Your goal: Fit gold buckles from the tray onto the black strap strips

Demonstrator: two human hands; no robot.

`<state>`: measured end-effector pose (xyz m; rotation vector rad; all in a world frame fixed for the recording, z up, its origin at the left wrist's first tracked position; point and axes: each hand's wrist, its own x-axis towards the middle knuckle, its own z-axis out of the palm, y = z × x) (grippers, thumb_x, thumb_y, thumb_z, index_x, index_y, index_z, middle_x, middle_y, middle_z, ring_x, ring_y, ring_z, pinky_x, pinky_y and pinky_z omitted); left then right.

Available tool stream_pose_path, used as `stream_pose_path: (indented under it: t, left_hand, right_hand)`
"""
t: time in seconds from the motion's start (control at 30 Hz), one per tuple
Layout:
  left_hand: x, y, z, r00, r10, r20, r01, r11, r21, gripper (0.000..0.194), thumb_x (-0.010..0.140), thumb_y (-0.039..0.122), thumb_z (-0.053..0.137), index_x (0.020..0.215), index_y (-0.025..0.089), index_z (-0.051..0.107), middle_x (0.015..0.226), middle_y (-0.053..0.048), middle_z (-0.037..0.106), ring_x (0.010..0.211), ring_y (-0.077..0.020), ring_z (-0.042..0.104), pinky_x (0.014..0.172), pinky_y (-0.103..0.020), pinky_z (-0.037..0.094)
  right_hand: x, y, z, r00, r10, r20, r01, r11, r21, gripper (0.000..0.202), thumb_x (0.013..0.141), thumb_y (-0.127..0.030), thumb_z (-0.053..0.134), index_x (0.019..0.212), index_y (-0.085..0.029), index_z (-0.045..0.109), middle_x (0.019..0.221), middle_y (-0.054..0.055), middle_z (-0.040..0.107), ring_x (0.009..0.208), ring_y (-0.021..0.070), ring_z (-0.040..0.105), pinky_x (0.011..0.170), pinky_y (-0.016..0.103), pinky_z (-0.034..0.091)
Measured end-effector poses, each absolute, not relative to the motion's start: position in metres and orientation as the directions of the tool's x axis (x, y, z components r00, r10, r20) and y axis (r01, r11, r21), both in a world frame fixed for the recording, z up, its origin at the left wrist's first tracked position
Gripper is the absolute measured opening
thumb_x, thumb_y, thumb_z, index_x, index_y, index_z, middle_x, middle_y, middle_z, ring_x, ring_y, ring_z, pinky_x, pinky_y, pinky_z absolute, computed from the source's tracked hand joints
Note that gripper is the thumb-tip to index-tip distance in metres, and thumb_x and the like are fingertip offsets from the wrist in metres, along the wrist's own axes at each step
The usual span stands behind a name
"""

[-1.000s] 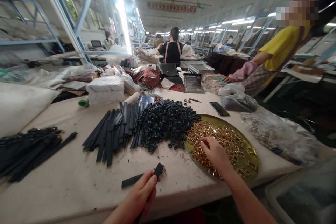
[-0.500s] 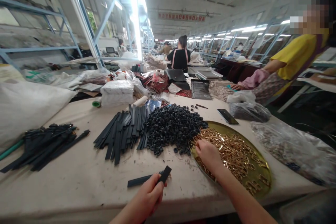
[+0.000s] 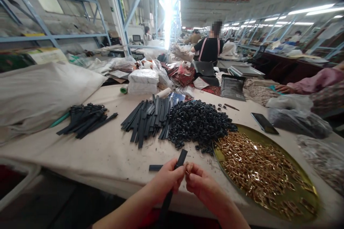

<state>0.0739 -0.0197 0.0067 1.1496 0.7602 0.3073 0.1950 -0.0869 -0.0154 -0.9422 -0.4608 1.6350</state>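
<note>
Between the thumb and fingers of my left hand [image 3: 170,176] is a black strap [image 3: 181,157], its upper end sticking out and its lower end hanging past the table edge. My right hand [image 3: 200,183] pinches a small gold buckle [image 3: 189,168] right beside the strap. Whether the two touch is hard to tell. Another black strap [image 3: 155,167] lies on the table behind my left hand. Many gold buckles [image 3: 252,171] fill a round brass-coloured tray [image 3: 309,195] at the right. Small black loops [image 3: 199,121] are heaped beyond my hands, with loose black straps [image 3: 146,120] beside them.
More black straps [image 3: 86,118] with metal ends lie at the left. A phone [image 3: 264,123] and a thin dark tool [image 3: 231,107] rest past the tray. Plastic bags [image 3: 298,114] line the right side. A co-worker's sleeve [image 3: 317,80] shows at far right.
My right hand has moved from the buckle tray to beside my left hand, now with a gold buckle. The view has turned right-to-left across the scene, so things appear shifted rightward.
</note>
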Motion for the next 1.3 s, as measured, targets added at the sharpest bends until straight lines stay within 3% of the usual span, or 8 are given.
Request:
stream_pose_path:
  t: [0.13, 0.33, 0.43, 0.57, 0.7, 0.8, 1.13, 1.3]
  left_hand:
    - [0.074, -0.023, 0.008, 0.663, 0.669, -0.335, 0.15, 0.32, 0.936, 0.026, 0.076, 0.042, 0.049, 0.078, 0.017, 0.043, 0.046, 0.009, 0.038, 0.035, -0.0046, 0.029, 0.034, -0.017, 0.022]
    - [0.076, -0.021, -0.004, 0.632, 0.699, -0.334, 0.204, 0.266, 0.942, 0.027, 0.08, 0.046, 0.041, 0.077, 0.019, 0.039, 0.046, 0.01, 0.032, 0.038, -0.0067, 0.028, 0.037, -0.019, 0.023]
    - [0.068, -0.017, -0.01, 0.664, 0.694, -0.278, 0.311, 0.082, 0.947, 0.026, 0.084, 0.043, 0.034, 0.076, 0.018, 0.041, 0.052, 0.007, 0.038, 0.044, -0.0083, 0.034, 0.044, -0.021, 0.027]
    - [0.052, -0.013, -0.01, 0.724, 0.651, -0.228, 0.47, -0.224, 0.854, 0.026, 0.086, 0.036, 0.032, 0.073, 0.018, 0.046, 0.063, 0.002, 0.048, 0.06, -0.0116, 0.044, 0.055, -0.023, 0.029]
    - [0.046, -0.012, -0.005, 0.769, 0.579, -0.27, 0.521, -0.325, 0.789, 0.025, 0.086, 0.033, 0.031, 0.079, 0.019, 0.051, 0.07, 0.0, 0.056, 0.064, -0.0136, 0.049, 0.056, -0.023, 0.029]
    - [0.049, -0.013, -0.003, 0.795, 0.552, -0.253, 0.491, -0.34, 0.802, 0.025, 0.086, 0.031, 0.031, 0.08, 0.019, 0.052, 0.075, -0.001, 0.058, 0.069, -0.0148, 0.051, 0.06, -0.023, 0.032]
    - [0.053, -0.02, -0.004, 0.765, 0.58, -0.281, 0.446, -0.162, 0.88, 0.014, 0.079, 0.023, 0.039, 0.083, 0.017, 0.051, 0.081, -0.001, 0.057, 0.075, -0.0145, 0.051, 0.064, -0.023, 0.036]
    - [0.05, -0.021, -0.004, 0.735, 0.601, -0.314, 0.424, -0.047, 0.904, 0.015, 0.081, 0.027, 0.036, 0.082, 0.016, 0.047, 0.068, 0.003, 0.052, 0.062, -0.011, 0.048, 0.057, -0.022, 0.037]
  right_hand:
    - [0.188, -0.084, -0.024, 0.151, 0.95, -0.275, -0.529, -0.157, -0.834, 0.023, 0.065, -0.032, 0.069, 0.064, -0.017, 0.052, 0.058, -0.005, 0.047, 0.053, 0.0062, 0.039, 0.051, 0.019, 0.032]
    - [0.181, -0.08, -0.034, 0.212, 0.891, -0.402, -0.73, -0.129, -0.672, 0.019, 0.065, -0.034, 0.07, 0.071, -0.018, 0.061, 0.067, -0.002, 0.058, 0.062, 0.0079, 0.049, 0.06, 0.02, 0.04]
    - [0.184, -0.08, -0.037, 0.255, 0.849, -0.462, -0.757, -0.121, -0.642, 0.02, 0.061, -0.032, 0.073, 0.07, -0.019, 0.061, 0.077, 0.0, 0.063, 0.069, 0.0092, 0.054, 0.061, 0.02, 0.042]
    - [0.192, -0.08, -0.043, 0.316, 0.844, -0.433, -0.683, -0.115, -0.722, 0.02, 0.062, -0.032, 0.072, 0.067, -0.018, 0.06, 0.074, -0.002, 0.062, 0.058, 0.0062, 0.049, 0.056, 0.019, 0.04]
    - [0.192, -0.081, -0.049, 0.372, 0.852, -0.367, -0.543, -0.12, -0.831, 0.023, 0.062, -0.032, 0.072, 0.074, -0.019, 0.057, 0.069, -0.003, 0.06, 0.053, 0.0058, 0.047, 0.054, 0.02, 0.038]
    - [0.187, -0.085, -0.052, 0.361, 0.866, -0.346, -0.488, -0.14, -0.862, 0.027, 0.064, -0.034, 0.07, 0.082, -0.02, 0.056, 0.067, -0.005, 0.057, 0.052, 0.0059, 0.046, 0.054, 0.02, 0.038]
    - [0.173, -0.093, -0.051, 0.384, 0.862, -0.331, -0.406, -0.164, -0.899, 0.024, 0.069, -0.039, 0.064, 0.075, -0.018, 0.053, 0.06, -0.006, 0.051, 0.053, 0.0051, 0.043, 0.054, 0.019, 0.035]
    - [0.165, -0.097, -0.049, 0.361, 0.878, -0.315, -0.353, -0.184, -0.917, 0.024, 0.07, -0.039, 0.064, 0.078, -0.018, 0.054, 0.062, -0.005, 0.052, 0.055, 0.0065, 0.045, 0.055, 0.02, 0.037]
